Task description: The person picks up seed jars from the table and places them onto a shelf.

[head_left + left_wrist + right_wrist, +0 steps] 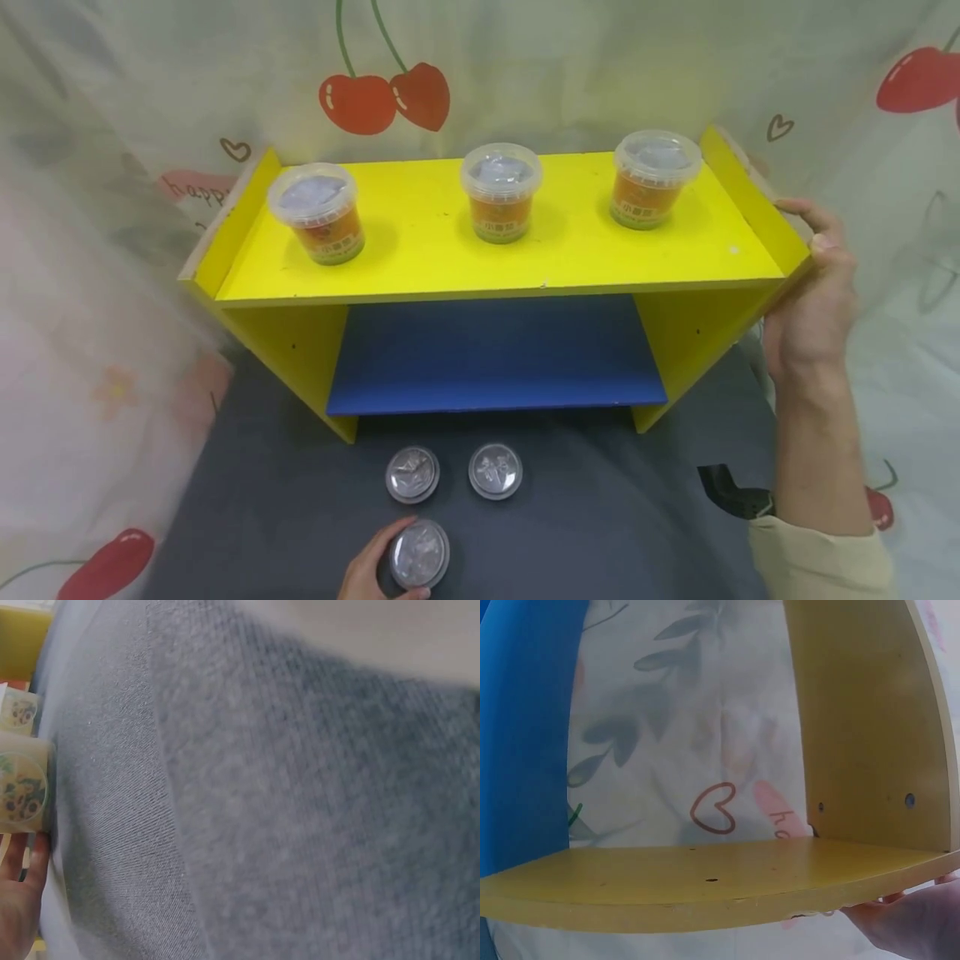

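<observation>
A yellow-and-blue two-tier shelf [420,267] stands on the dark cloth. At its upper right end, my right hand [813,312] grips the side panel; the right wrist view shows that hand [911,919] at the outer face of the yellow panel [705,889]. Low in the head view, my left hand [363,575] holds a clear-lidded plastic tub [418,554] between thumb and fingers. In the left wrist view the fingers of this hand [19,900] lie against the tub [22,787], which bears a round printed label.
Three similar tubs with orange labels stand on the yellow top: left [318,212], middle [501,193] and right [651,179]. Two more lidded tubs, one [412,474] and another [495,471], sit before the shelf. Cherry-print curtain [562,75] hangs behind.
</observation>
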A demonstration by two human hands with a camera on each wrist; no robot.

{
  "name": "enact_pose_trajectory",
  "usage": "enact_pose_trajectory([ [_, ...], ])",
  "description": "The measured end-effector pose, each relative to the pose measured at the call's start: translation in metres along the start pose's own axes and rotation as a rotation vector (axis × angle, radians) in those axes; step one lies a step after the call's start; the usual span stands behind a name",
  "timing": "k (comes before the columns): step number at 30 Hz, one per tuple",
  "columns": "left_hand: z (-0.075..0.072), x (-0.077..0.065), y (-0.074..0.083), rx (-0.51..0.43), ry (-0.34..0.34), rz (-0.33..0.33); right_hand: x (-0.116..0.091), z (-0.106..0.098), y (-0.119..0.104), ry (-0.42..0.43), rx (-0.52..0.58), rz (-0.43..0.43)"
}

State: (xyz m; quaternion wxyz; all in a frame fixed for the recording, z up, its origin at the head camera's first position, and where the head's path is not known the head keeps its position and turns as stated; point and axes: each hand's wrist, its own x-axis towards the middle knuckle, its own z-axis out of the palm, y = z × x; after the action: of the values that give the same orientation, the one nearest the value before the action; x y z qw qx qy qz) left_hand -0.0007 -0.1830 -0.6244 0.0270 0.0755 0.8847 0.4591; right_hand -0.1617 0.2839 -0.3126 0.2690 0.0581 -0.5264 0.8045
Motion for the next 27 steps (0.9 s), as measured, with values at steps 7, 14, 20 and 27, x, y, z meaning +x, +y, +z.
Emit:
enact_pose_trajectory([
  [7,-0.0022,-0.0013,0.0056,-0.009,-0.011,-0.13,-0.0003,0.0017,0.003,-0.013,0.01,-0.032],
  [14,0.0005,0.0002,0.0079,-0.006,-0.006,-0.147,0.0,0.0017,0.0031,0.0,-0.002,-0.043],
  [20,0.0032,0.0027,0.0075,0.021,0.021,-0.054,0.0005,0.0009,0.0024,-0.002,-0.019,-0.03],
  [27,0.0016,0.006,0.0071,0.006,0.075,0.065,0.0,0.0014,0.0019,0.003,-0.036,-0.028],
])
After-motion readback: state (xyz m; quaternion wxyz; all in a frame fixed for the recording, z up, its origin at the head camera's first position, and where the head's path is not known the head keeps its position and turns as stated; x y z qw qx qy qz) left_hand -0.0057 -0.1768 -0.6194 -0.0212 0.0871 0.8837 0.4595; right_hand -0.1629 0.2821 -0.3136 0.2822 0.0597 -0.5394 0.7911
